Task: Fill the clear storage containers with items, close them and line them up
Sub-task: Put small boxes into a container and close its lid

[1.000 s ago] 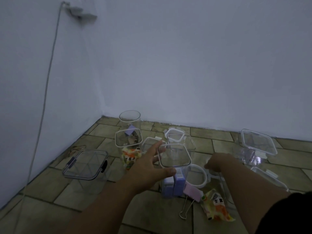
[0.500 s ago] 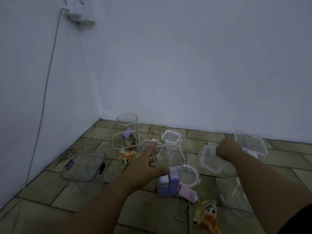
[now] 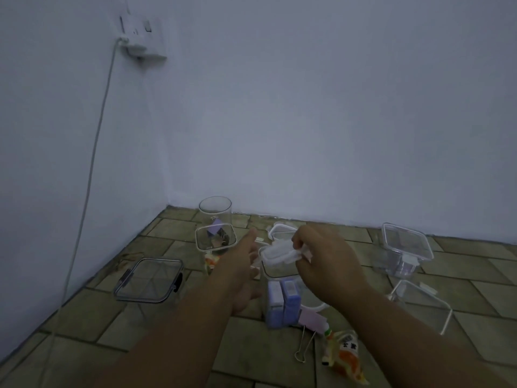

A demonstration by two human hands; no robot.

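Two hands meet over a tall clear container [image 3: 275, 271] that stands upright on the tiled floor [image 3: 475, 298], with two purple boxes [image 3: 282, 301] on end inside it. The right hand [image 3: 327, 264] has its fingers curled round a white-rimmed lid [image 3: 279, 254], pinching it at its right end and holding it tilted at the container's open mouth; the lid is not seated. The left hand [image 3: 240, 275] is stretched out with straight fingers, holding nothing, just beside the container's left wall; whether it touches the wall I cannot tell.

Behind the left hand stand a square container [image 3: 215, 238] with a small purple item in it and, further back, a round jar [image 3: 215, 210]. A flat container with black clasps [image 3: 149, 278] sits well to the left. To the right of the right hand, a lidded container [image 3: 405, 247] stands apart, and another clear box [image 3: 419, 303] lies nearer. A pink binder clip [image 3: 312, 320] and an orange snack packet [image 3: 344, 357] lie on the floor under the right forearm.
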